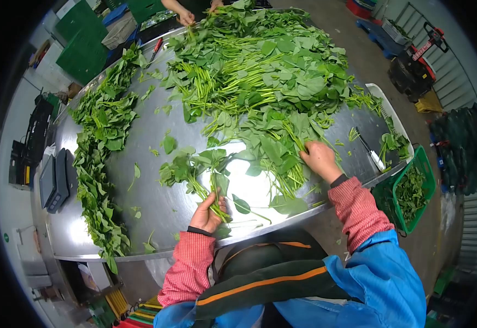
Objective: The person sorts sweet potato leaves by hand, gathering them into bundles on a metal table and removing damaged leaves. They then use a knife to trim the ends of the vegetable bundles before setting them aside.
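Sleeves (383, 273), left hand (208, 215) (stems (198, 189) inside)

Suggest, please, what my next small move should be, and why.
Probably draw a few stems from the leafy pile with your right hand: it is touching stems there, while the bunch in your left hand looks small by comparison.

Bright overhead glare on metal, fisheye-curved edges, corners seemingly black
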Available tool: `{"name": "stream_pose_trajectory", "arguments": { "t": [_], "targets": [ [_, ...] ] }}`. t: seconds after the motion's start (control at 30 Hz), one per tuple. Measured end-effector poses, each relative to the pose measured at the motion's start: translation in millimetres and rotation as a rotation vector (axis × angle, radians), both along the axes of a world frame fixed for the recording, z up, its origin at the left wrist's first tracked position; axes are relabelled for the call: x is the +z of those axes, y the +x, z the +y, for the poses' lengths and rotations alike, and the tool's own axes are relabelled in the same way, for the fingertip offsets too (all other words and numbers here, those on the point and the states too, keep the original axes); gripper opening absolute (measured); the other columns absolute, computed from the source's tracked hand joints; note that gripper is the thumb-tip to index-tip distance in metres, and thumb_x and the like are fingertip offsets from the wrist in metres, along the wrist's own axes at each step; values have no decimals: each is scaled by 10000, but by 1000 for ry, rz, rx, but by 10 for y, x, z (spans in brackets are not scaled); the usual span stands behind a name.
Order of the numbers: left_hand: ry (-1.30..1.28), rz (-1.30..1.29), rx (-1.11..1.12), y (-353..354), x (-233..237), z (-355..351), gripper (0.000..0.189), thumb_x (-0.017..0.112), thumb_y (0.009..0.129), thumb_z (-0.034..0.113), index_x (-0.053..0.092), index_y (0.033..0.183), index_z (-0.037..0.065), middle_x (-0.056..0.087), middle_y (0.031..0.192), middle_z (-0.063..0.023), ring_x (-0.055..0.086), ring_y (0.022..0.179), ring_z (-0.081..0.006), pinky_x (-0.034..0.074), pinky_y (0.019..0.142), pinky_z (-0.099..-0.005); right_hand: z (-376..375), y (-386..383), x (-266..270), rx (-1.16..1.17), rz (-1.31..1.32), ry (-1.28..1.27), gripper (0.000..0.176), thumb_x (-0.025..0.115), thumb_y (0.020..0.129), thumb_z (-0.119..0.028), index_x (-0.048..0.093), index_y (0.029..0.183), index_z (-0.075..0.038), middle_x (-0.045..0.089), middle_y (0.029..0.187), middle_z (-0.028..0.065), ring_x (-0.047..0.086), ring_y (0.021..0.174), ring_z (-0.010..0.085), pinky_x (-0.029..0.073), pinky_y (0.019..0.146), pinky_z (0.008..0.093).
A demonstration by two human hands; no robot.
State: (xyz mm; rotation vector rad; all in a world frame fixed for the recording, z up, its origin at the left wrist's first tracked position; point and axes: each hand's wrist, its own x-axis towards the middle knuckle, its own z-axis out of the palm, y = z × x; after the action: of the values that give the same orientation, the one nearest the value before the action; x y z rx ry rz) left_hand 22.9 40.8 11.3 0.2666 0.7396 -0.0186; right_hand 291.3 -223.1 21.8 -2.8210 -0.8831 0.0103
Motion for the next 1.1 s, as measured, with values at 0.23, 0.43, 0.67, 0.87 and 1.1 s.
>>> {"name": "stream_pose_trajectory", "arguments": {
  "t": [0.23,0.43,0.67,0.87,1.1],
  "targets": [
    [154,-191,-170,150,222,-18,205,545,936,229,508,1032,51,428,694,36,382,541,-47,366,494,-180,347,-328,617,-150,807,763,225,569,877,-219,561,925,0,560,622,53,558,571,136,446,545,295],
    [506,-82,-79,442,695,-262,215,605,893,116,534,1074,25,512,796,16,406,545,-23,382,499,-176,980,-1324,468,96,340,654,267,649,823,-259,562,980,-62,614,701,174,617,611,331,471,539,405],
    [371,-44,39,238,373,-104,172,606,892,109,558,1035,27,580,808,-10,403,541,-27,382,472,-168,1192,-1694,412,177,504,635,155,597,846,-191,554,938,-74,584,585,156,599,571,355,450,489,433],
    [448,-58,174,115,425,42,155,622,884,123,572,1001,34,638,913,-71,391,534,-25,365,471,-163,1196,-1529,470,-67,345,746,101,554,862,-136,587,908,-52,603,627,175,612,590,349,462,527,431],
    [524,-94,367,-109,438,473,169,644,875,153,584,971,27,617,839,-35,490,607,-54,414,532,-202,963,-1238,194,-63,360,536,219,586,854,-200,572,992,-31,611,642,171,616,618,348,472,562,398]
  ]
}}
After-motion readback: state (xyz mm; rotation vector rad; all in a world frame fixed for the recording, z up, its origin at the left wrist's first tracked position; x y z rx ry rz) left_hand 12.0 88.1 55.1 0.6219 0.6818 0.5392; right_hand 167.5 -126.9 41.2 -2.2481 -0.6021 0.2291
